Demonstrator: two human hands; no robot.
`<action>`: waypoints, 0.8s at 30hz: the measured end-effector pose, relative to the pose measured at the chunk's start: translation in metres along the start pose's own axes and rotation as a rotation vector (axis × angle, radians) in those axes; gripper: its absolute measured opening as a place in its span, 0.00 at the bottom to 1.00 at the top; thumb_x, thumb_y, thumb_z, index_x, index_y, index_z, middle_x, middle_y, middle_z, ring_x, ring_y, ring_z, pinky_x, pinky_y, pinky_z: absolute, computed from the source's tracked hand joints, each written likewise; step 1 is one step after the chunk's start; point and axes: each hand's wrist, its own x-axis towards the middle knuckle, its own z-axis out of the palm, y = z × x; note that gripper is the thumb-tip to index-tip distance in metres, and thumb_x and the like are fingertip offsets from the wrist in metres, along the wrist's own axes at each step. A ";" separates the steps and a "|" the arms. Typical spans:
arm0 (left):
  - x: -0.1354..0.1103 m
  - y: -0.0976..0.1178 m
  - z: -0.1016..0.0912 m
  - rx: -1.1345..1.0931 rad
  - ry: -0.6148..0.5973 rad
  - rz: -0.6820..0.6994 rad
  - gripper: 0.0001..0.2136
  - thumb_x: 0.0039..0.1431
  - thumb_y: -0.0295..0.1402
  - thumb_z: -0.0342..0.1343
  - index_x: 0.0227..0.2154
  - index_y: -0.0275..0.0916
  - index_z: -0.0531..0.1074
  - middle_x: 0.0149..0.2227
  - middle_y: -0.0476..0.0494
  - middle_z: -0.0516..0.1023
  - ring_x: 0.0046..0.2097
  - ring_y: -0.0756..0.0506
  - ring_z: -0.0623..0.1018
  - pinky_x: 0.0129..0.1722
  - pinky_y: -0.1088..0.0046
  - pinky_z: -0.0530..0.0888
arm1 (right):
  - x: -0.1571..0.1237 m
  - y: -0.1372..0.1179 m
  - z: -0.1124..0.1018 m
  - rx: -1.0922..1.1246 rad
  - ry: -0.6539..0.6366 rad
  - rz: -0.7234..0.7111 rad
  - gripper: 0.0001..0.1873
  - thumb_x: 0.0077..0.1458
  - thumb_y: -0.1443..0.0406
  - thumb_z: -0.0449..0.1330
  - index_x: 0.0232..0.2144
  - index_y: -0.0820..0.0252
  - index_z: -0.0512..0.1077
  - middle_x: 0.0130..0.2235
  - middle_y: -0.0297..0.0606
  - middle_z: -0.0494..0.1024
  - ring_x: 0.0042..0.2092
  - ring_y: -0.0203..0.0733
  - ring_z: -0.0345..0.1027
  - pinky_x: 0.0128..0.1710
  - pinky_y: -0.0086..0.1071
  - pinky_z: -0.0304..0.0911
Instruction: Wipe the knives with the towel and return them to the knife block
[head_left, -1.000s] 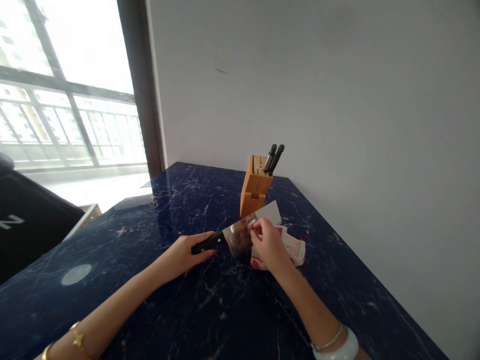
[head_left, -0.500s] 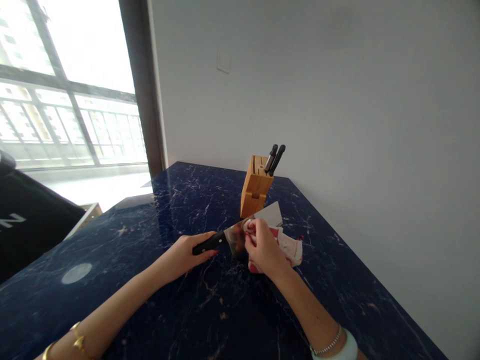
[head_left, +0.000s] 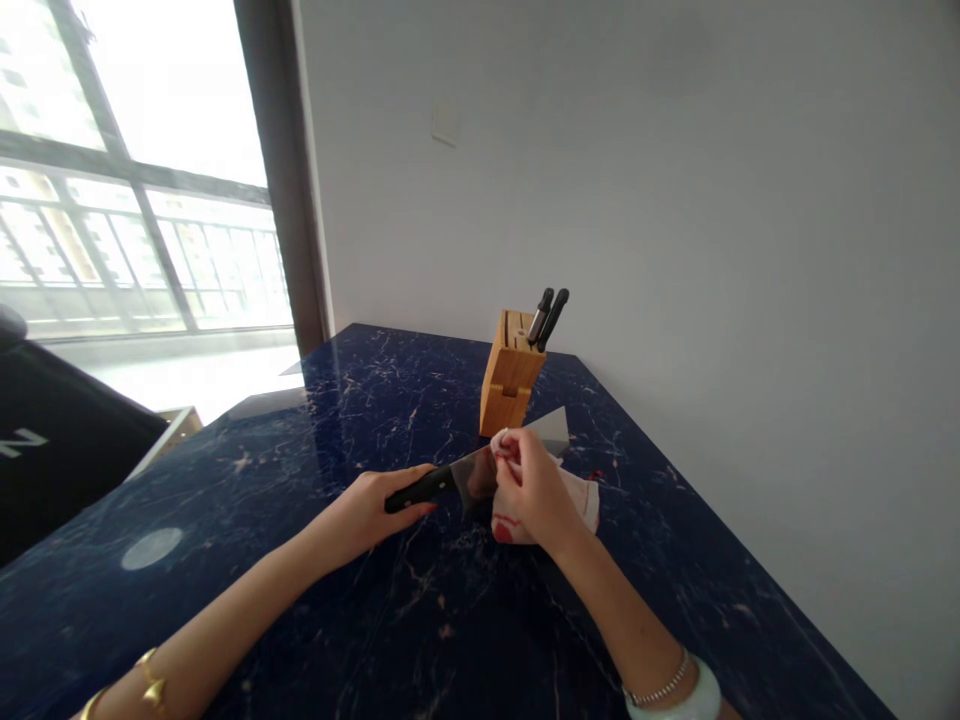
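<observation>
Blue tabletop (head_left: 360,640), left hand (head_left: 379,500) gripping cleaver (head_left: 471,474), right hand (head_left: 534,490) angled inward, pinching cloth (head_left: 582,494)

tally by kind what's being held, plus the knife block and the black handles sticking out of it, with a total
Cleaver, held by its handle in the left hand: 1
Red-and-white cloth, pinched in the right hand: 1
Wooden knife block: 1
Black handles sticking out of the block: 2
Total: 5
</observation>
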 end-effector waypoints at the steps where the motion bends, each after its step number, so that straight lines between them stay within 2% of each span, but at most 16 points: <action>1: 0.000 0.000 0.000 -0.003 0.002 -0.005 0.22 0.53 0.42 0.50 0.49 0.38 0.67 0.24 0.51 0.72 0.21 0.53 0.65 0.20 0.81 0.62 | -0.001 -0.002 0.002 0.003 -0.042 -0.027 0.09 0.51 0.72 0.48 0.36 0.57 0.60 0.38 0.38 0.67 0.42 0.40 0.63 0.44 0.38 0.61; 3: 0.000 -0.001 0.000 -0.008 -0.005 -0.017 0.22 0.53 0.42 0.51 0.49 0.38 0.66 0.23 0.52 0.71 0.20 0.54 0.65 0.19 0.82 0.62 | -0.001 -0.003 0.004 -0.003 -0.049 -0.034 0.09 0.51 0.72 0.48 0.36 0.57 0.60 0.38 0.38 0.67 0.42 0.40 0.63 0.44 0.38 0.61; 5: 0.000 -0.001 0.000 -0.018 -0.029 -0.035 0.22 0.53 0.42 0.50 0.49 0.39 0.66 0.22 0.52 0.71 0.18 0.54 0.64 0.17 0.82 0.61 | 0.002 0.003 0.000 -0.019 0.044 0.008 0.08 0.52 0.71 0.48 0.36 0.57 0.60 0.38 0.39 0.67 0.41 0.40 0.64 0.44 0.38 0.61; 9: -0.001 0.001 -0.003 -0.015 -0.050 -0.007 0.21 0.54 0.42 0.50 0.49 0.40 0.67 0.25 0.52 0.73 0.20 0.53 0.66 0.20 0.81 0.62 | 0.010 0.023 -0.023 -0.083 0.263 0.120 0.07 0.52 0.66 0.50 0.36 0.59 0.61 0.37 0.41 0.68 0.40 0.42 0.65 0.43 0.40 0.62; 14: -0.001 0.004 -0.005 -0.004 -0.035 0.047 0.19 0.54 0.41 0.51 0.47 0.39 0.68 0.26 0.52 0.72 0.24 0.53 0.67 0.23 0.82 0.62 | 0.014 0.042 -0.047 -0.104 0.375 0.233 0.09 0.51 0.63 0.52 0.36 0.59 0.61 0.37 0.41 0.69 0.39 0.43 0.66 0.41 0.39 0.63; 17: -0.001 0.003 -0.005 -0.023 -0.052 0.018 0.19 0.54 0.41 0.51 0.48 0.40 0.67 0.24 0.53 0.72 0.21 0.53 0.67 0.20 0.82 0.62 | 0.013 0.048 -0.048 -0.133 0.366 0.278 0.09 0.49 0.64 0.52 0.35 0.58 0.60 0.37 0.41 0.69 0.38 0.43 0.66 0.40 0.39 0.62; 21: -0.002 -0.002 -0.007 -0.103 -0.116 -0.078 0.23 0.54 0.43 0.50 0.52 0.41 0.62 0.25 0.51 0.74 0.17 0.54 0.66 0.15 0.82 0.63 | 0.010 0.052 -0.043 -0.210 0.266 0.330 0.07 0.47 0.65 0.51 0.32 0.57 0.59 0.33 0.39 0.69 0.36 0.44 0.66 0.39 0.40 0.62; 24: -0.003 -0.005 -0.007 -0.136 -0.124 -0.109 0.24 0.54 0.44 0.50 0.53 0.41 0.62 0.27 0.50 0.75 0.17 0.54 0.66 0.15 0.82 0.66 | 0.008 0.051 -0.041 -0.222 0.222 0.329 0.06 0.46 0.65 0.52 0.31 0.57 0.59 0.30 0.37 0.68 0.34 0.44 0.65 0.38 0.41 0.61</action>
